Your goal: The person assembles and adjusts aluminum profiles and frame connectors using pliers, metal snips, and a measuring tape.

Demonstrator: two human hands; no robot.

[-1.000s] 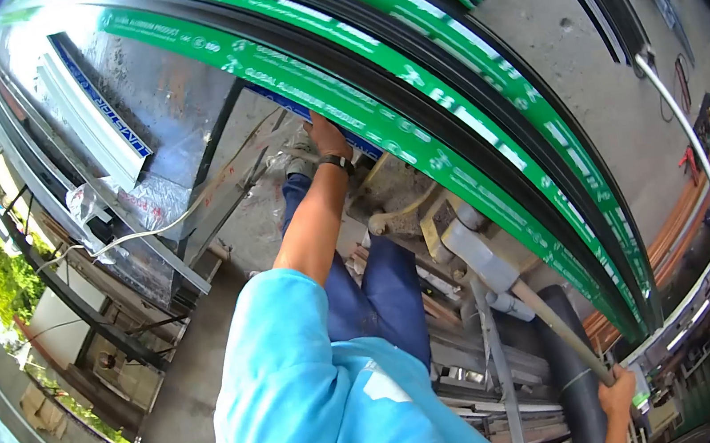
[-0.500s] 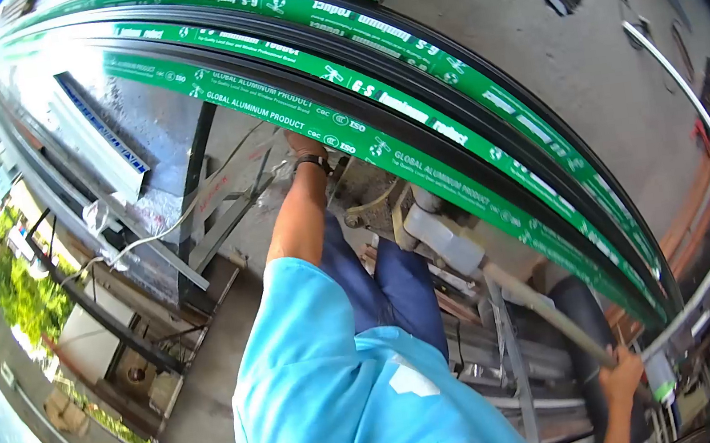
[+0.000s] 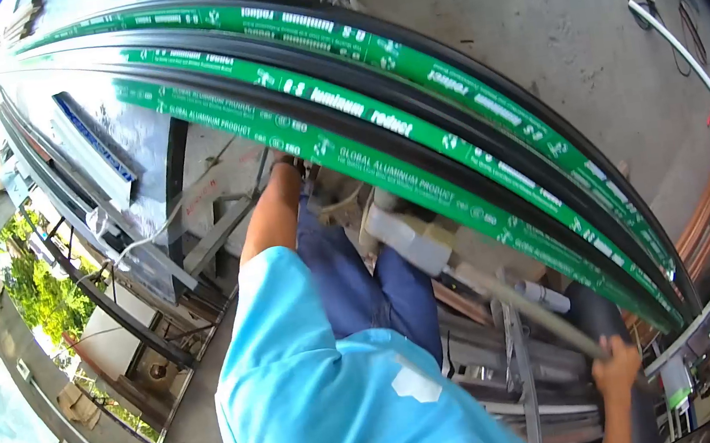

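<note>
Long dark aluminium profiles [image 3: 342, 120] with green printed film run in a curve across the view. My left arm reaches up beneath the nearest profile; only the back edge of my left hand [image 3: 286, 160], at a dark wrist band, shows, and its fingers are hidden behind the profile. On the right, the fingers of my right hand [image 3: 618, 365] are wrapped round the end of a long pale pole [image 3: 538, 314]. The pole slants up and left toward a whitish block-shaped part [image 3: 407, 240] in front of my legs.
A shiny sheet-topped bench [image 3: 138, 142] with metal strips stands on the left. Stacked metal lengths [image 3: 523, 405] lie below the pole. A dark cylinder [image 3: 596, 315] is beside my right hand. Cables lie on the concrete floor [image 3: 545, 26] beyond the profiles.
The view has shifted a little, so the profiles sit differently in it. My left hand stays at the nearest profile's underside, and my right hand keeps its grip on the pole.
</note>
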